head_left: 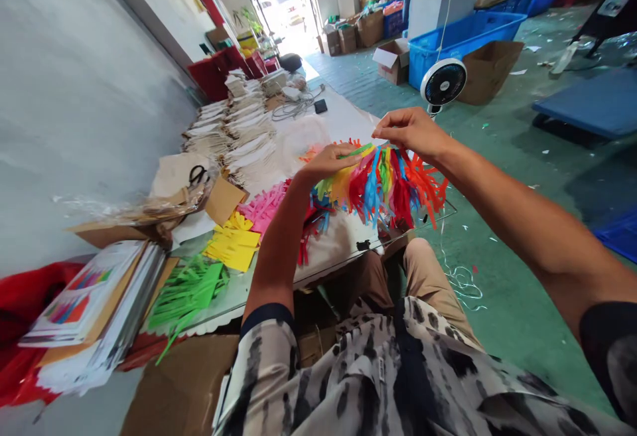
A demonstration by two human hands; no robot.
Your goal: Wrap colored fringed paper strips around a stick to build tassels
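Observation:
A tassel garland (371,187) of tissue-paper fringes in yellow, red, blue, green and orange hangs over the table's near edge. My left hand (329,160) lies on its yellow and green end, with a green strip between thumb and fingers. Just above the garland's top edge, my right hand (405,132) is closed in a pinch; what its fingertips hold is too small to make out. Loose fringed paper lies to the left: pink (266,207), yellow (233,242) and green (192,293) pieces.
Stacks of pale paper bundles (249,131) line the table's far left. Printed sheets (94,303) are piled near left. A small fan (442,83) stands beyond my right hand. Blue bins (468,34) and a cardboard box (392,61) sit on the green floor.

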